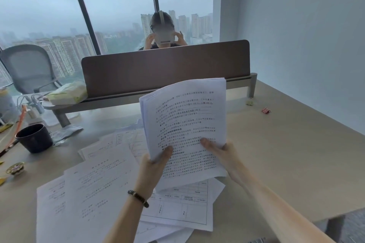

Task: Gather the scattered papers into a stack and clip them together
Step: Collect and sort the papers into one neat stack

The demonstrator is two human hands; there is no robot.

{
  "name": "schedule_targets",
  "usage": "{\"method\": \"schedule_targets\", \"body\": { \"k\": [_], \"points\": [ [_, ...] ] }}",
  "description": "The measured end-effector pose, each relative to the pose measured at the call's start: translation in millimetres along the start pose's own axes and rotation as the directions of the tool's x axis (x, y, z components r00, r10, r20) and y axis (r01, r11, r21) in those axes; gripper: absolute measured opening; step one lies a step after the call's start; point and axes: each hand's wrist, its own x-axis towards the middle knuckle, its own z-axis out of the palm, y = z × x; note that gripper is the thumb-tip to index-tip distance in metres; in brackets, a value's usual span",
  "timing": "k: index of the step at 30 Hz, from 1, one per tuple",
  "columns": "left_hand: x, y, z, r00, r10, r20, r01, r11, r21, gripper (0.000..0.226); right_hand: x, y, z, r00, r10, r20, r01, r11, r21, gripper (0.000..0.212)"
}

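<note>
Both hands, the left hand [156, 161] and right hand [217, 147], pinch the lower edge of the raised stack [185, 124] at frame centre, while loose sheets [94, 183] lie lower left, nearer the left, and binder clips [266, 110] sit upper right.

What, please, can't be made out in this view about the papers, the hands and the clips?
Head view only:
- Text on the held stack: too blurred to read.
- Fingers of the left hand and right hand: behind the stack; only thumbs show.
- Loose papers: overlapped and cut by the bottom edge, so uncountable.
- Pink clip and green clip: too small for detail.
</note>
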Motion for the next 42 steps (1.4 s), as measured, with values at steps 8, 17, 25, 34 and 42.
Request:
{"method": "schedule_targets", "body": {
  "k": [8,17,25,34,42],
  "points": [
    [5.9,4.9,-20.5,0.997,-0.073,-0.038,0.082,0.948,0.308,0.021,-4.7,-20.8,15.9,0.988,0.044,0.151,-0.035,0.997,-0.064,0.022],
    [-11.2,-1.6,-76.5,0.937,-0.283,-0.205,0.317,0.935,0.16,0.017,3.9,1.8,28.4,1.0,-0.022,-0.017,-0.002,0.555,-0.832,0.06],
    [-32.9,-27.4,-121.5,0.86,-0.427,-0.279,0.493,0.837,0.238,0.015,-1.4,31.5,39.4,0.997,0.075,-0.013,-0.029,0.212,-0.977,0.075],
    [-32.7,-39.8,-121.7,0.849,-0.443,-0.288,0.514,0.819,0.255,0.018,1.5,17.4,38.7,0.994,0.1,0.04,-0.039,0.681,-0.731,0.081],
    [-27.1,-37.8,-113.7,0.863,-0.434,-0.257,0.496,0.826,0.269,0.015,-5.8,23.2,35.4,1.0,0.004,0.02,0.016,0.508,-0.861,0.064]
  ]
}}
